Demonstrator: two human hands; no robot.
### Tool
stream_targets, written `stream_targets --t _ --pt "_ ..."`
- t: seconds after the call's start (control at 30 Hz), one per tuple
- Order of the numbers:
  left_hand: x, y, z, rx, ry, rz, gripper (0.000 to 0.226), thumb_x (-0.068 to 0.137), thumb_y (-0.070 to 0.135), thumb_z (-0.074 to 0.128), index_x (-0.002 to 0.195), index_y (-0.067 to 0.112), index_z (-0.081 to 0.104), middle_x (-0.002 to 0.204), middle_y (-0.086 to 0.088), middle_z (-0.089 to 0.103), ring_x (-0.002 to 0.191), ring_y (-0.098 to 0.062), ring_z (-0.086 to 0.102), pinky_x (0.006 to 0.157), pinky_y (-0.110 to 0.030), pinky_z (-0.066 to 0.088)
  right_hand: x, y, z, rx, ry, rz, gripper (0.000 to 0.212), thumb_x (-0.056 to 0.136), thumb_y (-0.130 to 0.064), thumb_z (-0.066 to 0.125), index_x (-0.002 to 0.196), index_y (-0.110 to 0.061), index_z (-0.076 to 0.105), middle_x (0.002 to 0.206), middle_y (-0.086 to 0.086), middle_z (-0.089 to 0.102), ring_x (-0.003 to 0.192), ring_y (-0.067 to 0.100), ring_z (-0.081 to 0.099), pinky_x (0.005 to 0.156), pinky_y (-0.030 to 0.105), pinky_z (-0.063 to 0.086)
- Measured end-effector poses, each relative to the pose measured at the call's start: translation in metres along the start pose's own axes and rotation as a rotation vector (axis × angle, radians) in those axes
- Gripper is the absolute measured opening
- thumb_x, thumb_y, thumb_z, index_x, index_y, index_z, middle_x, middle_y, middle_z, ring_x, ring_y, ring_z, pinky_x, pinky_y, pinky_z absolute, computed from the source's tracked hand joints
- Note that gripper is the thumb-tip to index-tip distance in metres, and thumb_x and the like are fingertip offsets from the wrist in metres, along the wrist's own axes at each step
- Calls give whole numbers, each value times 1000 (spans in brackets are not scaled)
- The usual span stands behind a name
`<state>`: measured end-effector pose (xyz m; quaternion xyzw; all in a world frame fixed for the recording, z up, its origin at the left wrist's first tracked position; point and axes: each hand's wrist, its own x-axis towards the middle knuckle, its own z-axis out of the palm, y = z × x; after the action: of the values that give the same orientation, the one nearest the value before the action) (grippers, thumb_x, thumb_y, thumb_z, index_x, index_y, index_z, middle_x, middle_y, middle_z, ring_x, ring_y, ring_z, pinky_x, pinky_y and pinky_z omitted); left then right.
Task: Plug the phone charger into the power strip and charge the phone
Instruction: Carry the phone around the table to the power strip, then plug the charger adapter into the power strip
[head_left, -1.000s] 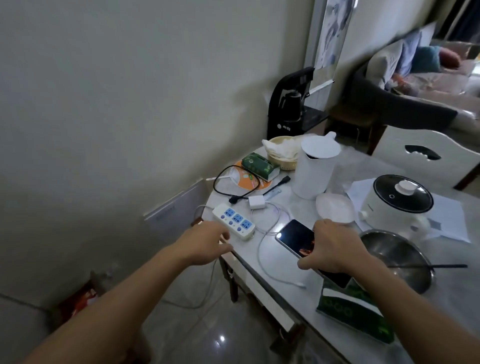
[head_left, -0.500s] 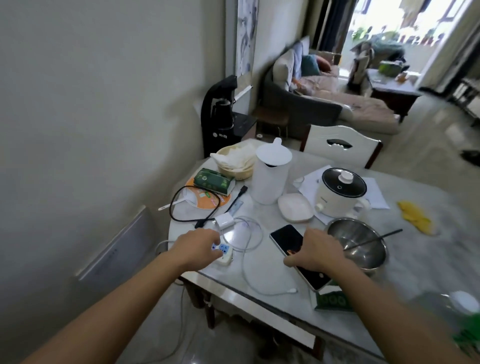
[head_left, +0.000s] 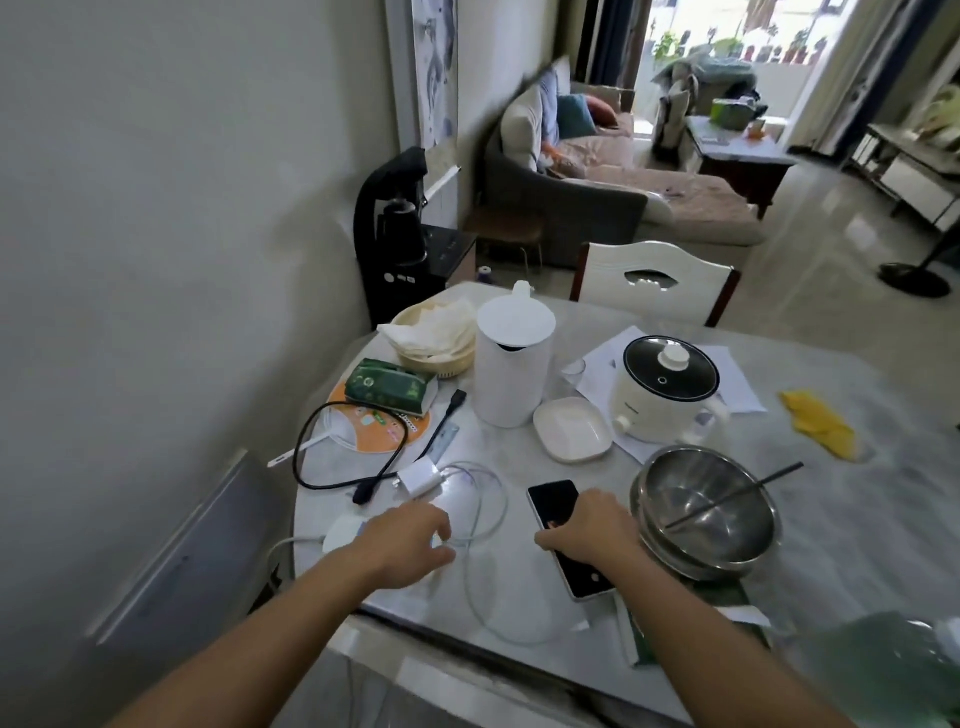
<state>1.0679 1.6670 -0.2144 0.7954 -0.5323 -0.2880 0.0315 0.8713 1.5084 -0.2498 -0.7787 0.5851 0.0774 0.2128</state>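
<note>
**Two hands down on a crowded table**

Two bare hands rested on the pale marble-look table (head_left: 831, 530), which filled the frame from 6 to 3 o'clock. At 3 o'clock of centre sat the stacked steel mixing bowls (head_left: 709, 512); at 12 stood the tall white plastic jug (head_left: 513, 358). The slim black-screened phone (head_left: 566, 535) lay flat just left of the bowls. The right hand (head_left: 589, 532) lay across its middle, fingers curled down over it, though whether they gripped it I could not tell. At 9 o'clock of that, the left hand (head_left: 408, 548) covered the white power strip (head_left: 343, 532), fingers bent loosely, grip unclear. The thin white charging cable (head_left: 488, 525) looped between both hands. The small white charger plug (head_left: 418, 477) lay unplugged at 12 o'clock of the left hand.
</note>
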Motion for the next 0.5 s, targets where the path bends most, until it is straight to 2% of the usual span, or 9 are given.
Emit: stream_targets --t 0.13,0.37,0.5 --pt "24 13 4 1 -38 -9 37 90 45 60 120 25 64 124 -2 67 110 -22 62 90 -38 49 28 3 23 50 -40 45 77 55 -59 69 113 -10 57 110 7 58 97 24 59 70 30 47" --pt "52 10 6 14 -92 -34 38 91 44 60 123 24 62 126 -2 66 109 -21 62 88 -36 48 61 1 43 61 -45 121 78 55 -60 70 114 -9 59 111 6 58 101 23 59 72 30 47" --pt "67 -9 1 48 -135 -31 37 91 45 60 122 25 62 115 -1 71 85 -19 68 75 -34 48 72 -6 52 37 -45 124 69 60 -59 70 109 -11 62 112 6 58 100 21 58 70 29 45"
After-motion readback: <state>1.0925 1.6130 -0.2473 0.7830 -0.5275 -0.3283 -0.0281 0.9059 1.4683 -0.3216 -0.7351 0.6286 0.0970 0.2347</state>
